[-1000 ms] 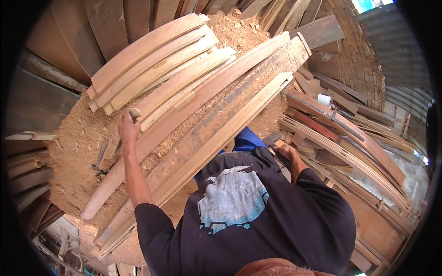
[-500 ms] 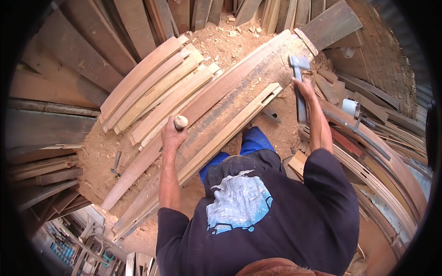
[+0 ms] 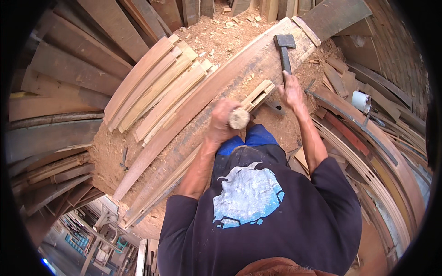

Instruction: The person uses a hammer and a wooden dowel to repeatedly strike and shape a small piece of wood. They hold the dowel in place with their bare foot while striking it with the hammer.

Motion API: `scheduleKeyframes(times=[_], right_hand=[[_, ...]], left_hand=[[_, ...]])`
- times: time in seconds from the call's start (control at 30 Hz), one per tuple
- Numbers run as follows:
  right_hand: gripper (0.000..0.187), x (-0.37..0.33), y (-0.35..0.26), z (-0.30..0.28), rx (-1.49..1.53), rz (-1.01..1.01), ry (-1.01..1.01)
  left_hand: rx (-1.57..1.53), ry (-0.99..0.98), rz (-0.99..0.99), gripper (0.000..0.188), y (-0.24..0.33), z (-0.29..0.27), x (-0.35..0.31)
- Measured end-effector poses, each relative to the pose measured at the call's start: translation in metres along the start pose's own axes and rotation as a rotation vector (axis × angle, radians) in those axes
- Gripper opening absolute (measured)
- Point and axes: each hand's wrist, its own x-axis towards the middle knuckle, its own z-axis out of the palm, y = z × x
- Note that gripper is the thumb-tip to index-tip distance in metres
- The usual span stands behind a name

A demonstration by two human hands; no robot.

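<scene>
My left hand (image 3: 222, 120) is closed around a wooden-handled chisel (image 3: 239, 118), whose broad round butt faces up; its blade is hidden. It is over a long pale wooden piece (image 3: 260, 95) with a slot cut near its far end. Off to the right, my right hand (image 3: 292, 93) grips the handle of a hammer (image 3: 285, 42) with a dark, blocky head. The hammer is raised, head pointing away from me, over the far end of the workbench plank (image 3: 177, 133). The slotted piece lies along the near side of that plank, partly behind my left arm.
Several curved, cut wooden pieces (image 3: 154, 85) lie side by side beyond the plank. A small dark tool (image 3: 124, 158) rests in the sawdust at left. Boards (image 3: 69, 60) lean all around. At right are stacked curved strips (image 3: 368, 172) and a white cup-like container (image 3: 361, 101).
My left hand has moved right with the chisel, to the slotted end of the piece. The hammer in my right hand has shifted left and away from me, its head turned.
</scene>
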Motion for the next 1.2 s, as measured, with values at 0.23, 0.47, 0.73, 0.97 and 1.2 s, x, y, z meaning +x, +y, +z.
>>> scheduleKeyframes(times=[0.23,0.47,0.73,0.97,1.2], right_hand=[[0.054,-0.093,-0.08,-0.002,0.57,-0.153,0.312],[0.038,-0.097,-0.071,0.028,0.57,-0.18,0.421],[0.041,-0.096,-0.069,0.035,0.453,-0.135,0.441],[0.043,-0.089,-0.063,0.028,0.325,-0.123,0.405],[0.038,-0.094,-0.063,0.029,0.515,0.041,0.367]], left_hand=[[-0.482,-0.166,0.339,0.027,0.044,0.071,0.011],[-0.536,-0.29,0.39,0.041,0.022,0.077,-0.008],[-0.507,-0.404,0.431,0.033,0.023,0.068,-0.012],[-0.5,-0.377,0.401,0.034,0.018,0.076,-0.005],[-0.4,-0.065,0.264,0.063,0.047,0.111,0.008]])
